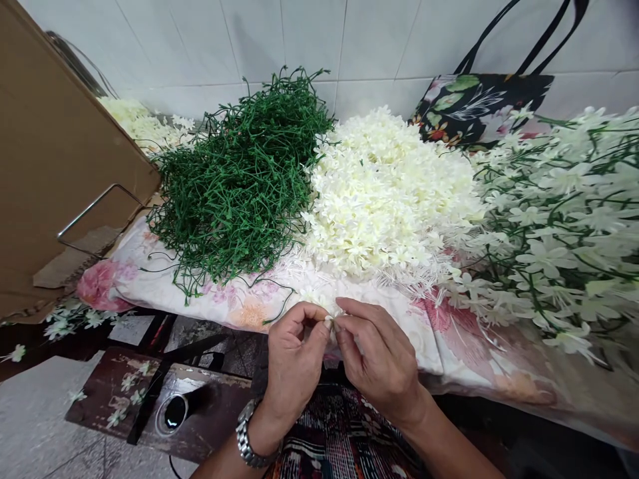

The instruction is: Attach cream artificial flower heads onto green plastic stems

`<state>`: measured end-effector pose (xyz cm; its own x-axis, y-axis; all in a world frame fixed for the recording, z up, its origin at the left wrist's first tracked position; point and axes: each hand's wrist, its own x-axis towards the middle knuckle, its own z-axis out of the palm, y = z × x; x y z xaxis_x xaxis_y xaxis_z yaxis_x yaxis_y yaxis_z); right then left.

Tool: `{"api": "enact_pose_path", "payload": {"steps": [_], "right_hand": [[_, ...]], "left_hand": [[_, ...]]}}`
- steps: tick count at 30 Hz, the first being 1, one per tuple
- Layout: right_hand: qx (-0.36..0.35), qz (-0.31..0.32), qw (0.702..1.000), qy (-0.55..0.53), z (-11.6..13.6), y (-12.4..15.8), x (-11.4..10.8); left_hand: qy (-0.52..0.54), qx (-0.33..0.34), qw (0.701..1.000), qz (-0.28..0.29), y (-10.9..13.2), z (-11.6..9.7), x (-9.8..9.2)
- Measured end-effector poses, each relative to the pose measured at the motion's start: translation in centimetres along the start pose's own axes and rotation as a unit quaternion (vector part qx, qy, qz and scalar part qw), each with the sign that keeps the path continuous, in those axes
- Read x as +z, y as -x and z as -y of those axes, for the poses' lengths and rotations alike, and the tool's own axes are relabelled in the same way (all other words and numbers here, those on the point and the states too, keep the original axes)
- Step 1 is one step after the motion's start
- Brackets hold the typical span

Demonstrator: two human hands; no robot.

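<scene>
My left hand, with a metal watch on its wrist, pinches a small white blossom piece at the cloth's front edge. Close against it, my right hand has its thumb and index finger closed on the same small piece. White petals lie just behind the fingertips. A tangled heap of green plastic stems stands behind to the left. Right of it is a large heap of loose white blossoms. Assembled white flowers on green stems spread across the right side.
A cardboard box with a wire handle stands at the left. Behind, a black floral bag leans on the tiled wall. Below left, a wooden bench holds a cup of dark liquid. Floral cloth covers the work surface.
</scene>
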<state>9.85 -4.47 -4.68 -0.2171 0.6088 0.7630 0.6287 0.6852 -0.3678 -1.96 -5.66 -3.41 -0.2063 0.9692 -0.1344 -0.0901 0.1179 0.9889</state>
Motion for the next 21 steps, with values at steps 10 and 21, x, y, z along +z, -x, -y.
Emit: {"api": "enact_pose_path", "payload": {"steps": [10,21], "right_hand": [[0.085,0.019,0.984,-0.152,0.1,-0.5,-1.3],[0.074,0.043,0.983,-0.164,0.4,0.0,-1.3]], "left_hand": [[0.151,-0.026,0.986,0.066,0.3,0.5,-0.7],[0.112,-0.067,0.989,0.071,0.5,0.0,-0.1]]}}
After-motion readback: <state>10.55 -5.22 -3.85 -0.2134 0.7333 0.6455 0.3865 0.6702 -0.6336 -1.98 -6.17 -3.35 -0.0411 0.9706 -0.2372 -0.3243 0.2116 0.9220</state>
